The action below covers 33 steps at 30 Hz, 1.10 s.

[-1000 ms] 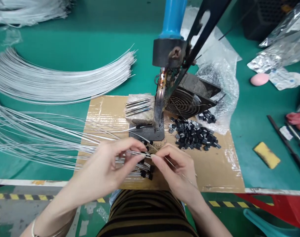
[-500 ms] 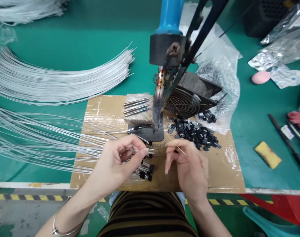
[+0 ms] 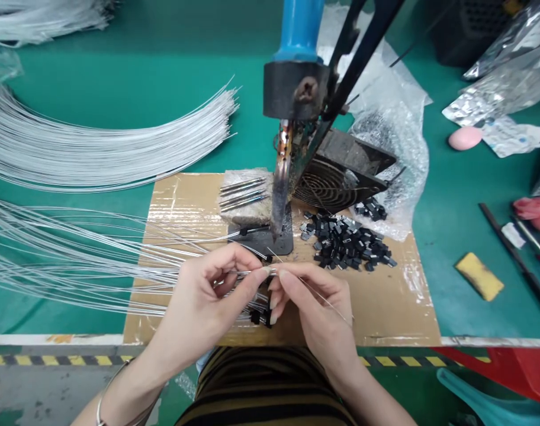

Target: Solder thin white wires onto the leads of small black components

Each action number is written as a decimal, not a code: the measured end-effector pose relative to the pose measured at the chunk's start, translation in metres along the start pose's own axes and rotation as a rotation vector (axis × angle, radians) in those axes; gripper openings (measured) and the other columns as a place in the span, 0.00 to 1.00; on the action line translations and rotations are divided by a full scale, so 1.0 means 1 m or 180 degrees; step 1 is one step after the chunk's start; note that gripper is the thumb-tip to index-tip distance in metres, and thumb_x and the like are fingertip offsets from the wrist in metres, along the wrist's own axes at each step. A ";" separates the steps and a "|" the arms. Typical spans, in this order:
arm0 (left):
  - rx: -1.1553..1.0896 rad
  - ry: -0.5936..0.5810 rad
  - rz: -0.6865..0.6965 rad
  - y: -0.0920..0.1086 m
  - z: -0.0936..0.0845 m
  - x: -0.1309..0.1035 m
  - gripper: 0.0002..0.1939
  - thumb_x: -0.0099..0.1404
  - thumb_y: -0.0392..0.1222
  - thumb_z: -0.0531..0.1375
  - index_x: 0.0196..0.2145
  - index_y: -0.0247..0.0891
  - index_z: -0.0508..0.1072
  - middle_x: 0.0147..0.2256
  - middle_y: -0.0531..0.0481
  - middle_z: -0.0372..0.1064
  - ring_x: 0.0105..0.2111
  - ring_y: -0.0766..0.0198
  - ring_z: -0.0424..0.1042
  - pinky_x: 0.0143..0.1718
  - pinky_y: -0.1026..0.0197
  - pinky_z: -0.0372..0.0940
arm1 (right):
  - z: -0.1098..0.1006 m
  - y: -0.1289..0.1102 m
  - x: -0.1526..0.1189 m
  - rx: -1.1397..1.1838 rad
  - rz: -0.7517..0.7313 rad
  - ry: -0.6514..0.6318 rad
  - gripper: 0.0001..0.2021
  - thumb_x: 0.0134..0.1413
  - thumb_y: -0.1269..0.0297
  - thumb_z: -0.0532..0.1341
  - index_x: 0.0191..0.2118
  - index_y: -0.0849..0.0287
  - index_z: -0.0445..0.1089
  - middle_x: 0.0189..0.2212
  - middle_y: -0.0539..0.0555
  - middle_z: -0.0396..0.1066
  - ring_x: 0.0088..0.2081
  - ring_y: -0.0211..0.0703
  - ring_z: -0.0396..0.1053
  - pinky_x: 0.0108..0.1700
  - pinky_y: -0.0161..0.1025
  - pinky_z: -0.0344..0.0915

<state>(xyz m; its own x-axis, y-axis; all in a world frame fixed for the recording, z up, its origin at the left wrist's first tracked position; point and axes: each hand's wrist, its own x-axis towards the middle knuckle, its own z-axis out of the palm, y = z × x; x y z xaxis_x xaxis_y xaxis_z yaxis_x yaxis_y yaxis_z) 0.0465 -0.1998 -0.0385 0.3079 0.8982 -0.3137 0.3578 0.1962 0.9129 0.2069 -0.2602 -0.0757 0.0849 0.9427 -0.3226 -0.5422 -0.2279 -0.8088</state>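
My left hand (image 3: 219, 290) is closed in a pinch on thin grey wires (image 3: 241, 273) that run out to the left. Fingertip to fingertip with it, my right hand (image 3: 321, 299) pinches the ends of these wires. A fine, needle-like strand (image 3: 325, 300) slants across my right hand; how it is held is hidden. Beneath my hands lie wire ends with small black connectors (image 3: 255, 317), partly covered. Just above them, the metal nozzle (image 3: 280, 195) of a blue-handled heat tool (image 3: 301, 29) points down over a dark plate (image 3: 283, 239).
A pile of black connectors (image 3: 352, 242) lies on the cardboard (image 3: 398, 302) at right, below a fan (image 3: 336, 183). Several metal rods (image 3: 243, 192) rest on a block. A wire bundle (image 3: 119, 148) curves at left. A yellow sponge (image 3: 479, 276) sits farther right.
My right hand has moved left to meet my left fingertips and now pinches the wire ends. My left hand keeps its hold. The view has shifted slightly.
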 end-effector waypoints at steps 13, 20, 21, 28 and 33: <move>-0.0011 0.0076 0.0133 0.004 0.004 -0.002 0.08 0.69 0.43 0.66 0.31 0.40 0.78 0.26 0.50 0.77 0.26 0.63 0.74 0.25 0.63 0.68 | -0.001 0.002 0.003 0.0364 0.0190 -0.0094 0.03 0.63 0.64 0.71 0.40 0.54 0.85 0.28 0.49 0.81 0.24 0.32 0.75 0.27 0.28 0.75; -0.0016 0.0113 0.0145 0.003 0.006 -0.004 0.07 0.69 0.40 0.65 0.32 0.39 0.78 0.27 0.49 0.77 0.26 0.64 0.74 0.25 0.65 0.67 | 0.000 -0.003 0.005 0.0537 0.0367 -0.0083 0.04 0.61 0.63 0.73 0.37 0.55 0.85 0.26 0.48 0.80 0.22 0.30 0.75 0.26 0.25 0.75; -0.0004 0.0105 0.0144 0.003 0.005 -0.004 0.07 0.69 0.40 0.66 0.32 0.39 0.78 0.27 0.49 0.77 0.26 0.64 0.74 0.25 0.65 0.67 | 0.000 -0.004 0.006 0.0578 0.0426 -0.0077 0.04 0.60 0.62 0.73 0.36 0.56 0.85 0.25 0.48 0.80 0.21 0.30 0.74 0.25 0.25 0.74; 0.0057 0.0070 0.0185 0.005 0.004 -0.002 0.07 0.67 0.39 0.66 0.30 0.38 0.78 0.26 0.50 0.77 0.24 0.65 0.73 0.22 0.66 0.64 | 0.000 -0.009 0.009 0.0712 0.0647 -0.0073 0.06 0.56 0.63 0.75 0.31 0.58 0.84 0.22 0.48 0.78 0.18 0.30 0.73 0.22 0.25 0.74; -0.0091 0.0161 0.0196 0.000 0.009 -0.003 0.07 0.69 0.40 0.65 0.31 0.39 0.78 0.25 0.51 0.76 0.24 0.66 0.72 0.23 0.67 0.63 | 0.001 -0.007 0.008 0.0736 0.0583 -0.0068 0.05 0.57 0.63 0.74 0.34 0.58 0.85 0.23 0.48 0.79 0.20 0.31 0.75 0.24 0.25 0.76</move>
<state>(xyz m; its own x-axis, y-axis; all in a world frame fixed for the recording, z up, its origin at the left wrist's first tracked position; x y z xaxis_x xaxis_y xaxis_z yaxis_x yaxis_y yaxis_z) 0.0531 -0.2061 -0.0399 0.2833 0.9275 -0.2439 0.3140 0.1506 0.9374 0.2103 -0.2508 -0.0723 -0.0483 0.8964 -0.4405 -0.7231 -0.3356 -0.6037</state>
